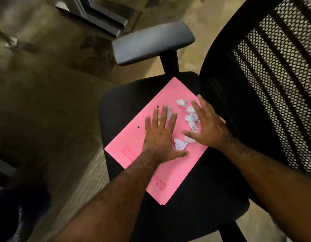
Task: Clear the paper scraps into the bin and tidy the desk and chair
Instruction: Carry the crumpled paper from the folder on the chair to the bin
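Pink folder (pixel 133 137) on chair seat (pixel 119 102): left hand (pixel 160 137) flat, right hand (pixel 209 126) open, flanking paper scraps (pixel 191 117), possibly touching; backrest (pixel 256 84) just beyond.

Both forearms are bare, with no sleeve in view. The left hand (pixel 158 137) and right hand (pixel 209 126) wear no gloves. No rings or watch show.

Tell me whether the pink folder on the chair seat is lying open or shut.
Shut. The pink folder lies flat on the chair seat as a single closed panel, with paper scraps on its cover and no inner pages showing.
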A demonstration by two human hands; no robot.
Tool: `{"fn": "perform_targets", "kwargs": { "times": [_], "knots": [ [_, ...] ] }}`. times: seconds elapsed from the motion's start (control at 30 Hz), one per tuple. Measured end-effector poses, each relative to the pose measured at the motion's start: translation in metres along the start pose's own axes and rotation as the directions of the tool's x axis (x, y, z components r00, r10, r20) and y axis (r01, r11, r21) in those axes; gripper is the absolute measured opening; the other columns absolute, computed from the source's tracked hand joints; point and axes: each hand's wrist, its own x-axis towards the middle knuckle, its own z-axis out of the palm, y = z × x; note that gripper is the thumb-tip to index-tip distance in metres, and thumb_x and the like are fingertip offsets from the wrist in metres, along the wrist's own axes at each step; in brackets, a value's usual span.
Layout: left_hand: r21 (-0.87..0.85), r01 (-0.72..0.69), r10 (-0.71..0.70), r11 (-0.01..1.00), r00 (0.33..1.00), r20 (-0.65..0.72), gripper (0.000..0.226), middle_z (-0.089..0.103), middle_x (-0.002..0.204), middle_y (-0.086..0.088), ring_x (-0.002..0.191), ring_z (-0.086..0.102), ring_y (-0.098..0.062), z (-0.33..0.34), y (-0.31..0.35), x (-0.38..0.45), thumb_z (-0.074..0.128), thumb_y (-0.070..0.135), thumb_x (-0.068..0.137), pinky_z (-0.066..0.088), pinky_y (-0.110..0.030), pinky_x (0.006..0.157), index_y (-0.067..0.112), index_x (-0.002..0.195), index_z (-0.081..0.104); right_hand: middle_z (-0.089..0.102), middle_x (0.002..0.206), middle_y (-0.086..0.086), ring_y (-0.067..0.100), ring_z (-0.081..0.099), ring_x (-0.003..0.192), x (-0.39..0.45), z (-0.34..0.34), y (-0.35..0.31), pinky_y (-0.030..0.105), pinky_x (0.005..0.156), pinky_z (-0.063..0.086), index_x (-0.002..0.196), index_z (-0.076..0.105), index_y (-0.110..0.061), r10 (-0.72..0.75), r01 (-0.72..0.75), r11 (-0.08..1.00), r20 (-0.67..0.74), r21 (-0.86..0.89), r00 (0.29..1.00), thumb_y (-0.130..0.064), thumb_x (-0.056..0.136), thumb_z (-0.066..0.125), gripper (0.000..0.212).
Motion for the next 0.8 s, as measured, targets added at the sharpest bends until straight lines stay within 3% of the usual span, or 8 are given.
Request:
{"fn": "perform_targets", "kwargs": {
  "times": [0.1,0.3,0.43,0.53,0.67,0.73,0.8],
  "knots": [
    [0.041,-0.046,0.047,0.998,0.999,-0.018,0.110,-0.012,0.161,-0.010,0.146,-0.017,-0.034,0.003,-0.001,0.017,0.039,0.084,0.070,-0.008,-0.058,0.115,0.021,0.152,0.002,0.011,0.163,0.007,0.027,0.012,0.149,0.017,0.009,-0.001,0.047,0.120,0.020,0.154,0.019,-0.020,-0.119,0.118,0.992,-0.040,-0.045,0.992,-0.063,0.086,0.047,0.085],
    [0.112,-0.156,0.157,0.981,0.988,-0.003,0.060,0.027,0.156,-0.013,0.146,0.016,-0.033,-0.001,-0.010,0.019,0.033,0.047,0.095,0.002,-0.052,0.119,0.015,0.146,0.033,0.048,0.144,0.015,0.030,0.042,0.135,0.024,0.020,-0.006,0.048,0.109,0.037,0.141,0.046,-0.006,-0.236,0.231,0.972,-0.170,-0.051,0.957,-0.033,0.094,0.053,0.054],
    [0.097,-0.196,0.203,0.976,0.977,-0.065,0.047,0.053,0.138,-0.015,0.128,0.047,-0.035,0.003,-0.009,0.007,0.055,0.035,0.091,0.030,-0.048,0.110,0.010,0.131,0.054,0.056,0.131,0.015,0.029,0.051,0.122,0.012,0.022,-0.007,0.044,0.101,0.044,0.132,0.055,-0.005,-0.221,0.224,0.974,-0.196,-0.008,0.955,-0.041,0.091,0.054,0.054],
    [0.106,-0.163,0.177,0.981,0.974,-0.141,0.037,0.064,0.120,-0.014,0.106,0.060,-0.032,0.006,-0.011,-0.002,0.063,0.033,0.087,0.048,-0.043,0.091,0.009,0.116,0.062,0.058,0.129,0.014,0.028,0.054,0.116,0.004,0.026,-0.005,0.039,0.093,0.043,0.126,0.058,-0.007,-0.281,0.266,0.957,-0.138,-0.115,0.950,-0.051,0.083,0.062,0.062],
    [0.130,-0.132,0.157,0.983,0.965,-0.208,0.023,0.067,0.089,-0.008,0.070,0.056,-0.021,0.004,-0.014,-0.006,0.067,0.034,0.085,0.047,-0.032,0.057,0.012,0.092,0.064,0.063,0.117,0.015,0.030,0.058,0.098,0.003,0.036,-0.003,0.042,0.073,0.051,0.119,0.062,-0.011,-0.339,0.303,0.917,-0.107,-0.259,0.935,-0.044,0.086,0.061,0.046],
    [0.113,-0.116,0.136,0.987,0.972,-0.189,0.024,0.065,0.083,-0.005,0.063,0.048,-0.017,0.004,-0.017,-0.006,0.059,0.037,0.091,0.041,-0.029,0.051,0.013,0.088,0.062,0.064,0.106,0.015,0.029,0.058,0.087,0.002,0.042,-0.005,0.037,0.061,0.052,0.115,0.065,-0.012,-0.343,0.288,0.910,-0.150,-0.300,0.927,-0.039,0.090,0.056,0.038],
    [0.081,-0.085,0.093,0.993,0.990,-0.110,0.039,0.063,0.081,-0.003,0.064,0.040,-0.013,0.004,-0.018,-0.005,0.036,0.045,0.097,0.036,-0.027,0.053,0.015,0.089,0.060,0.064,0.090,0.012,0.025,0.055,0.075,-0.001,0.047,-0.007,0.029,0.051,0.046,0.103,0.067,-0.011,-0.339,0.261,0.911,-0.220,-0.319,0.915,-0.037,0.093,0.055,0.030]
  ]
}}
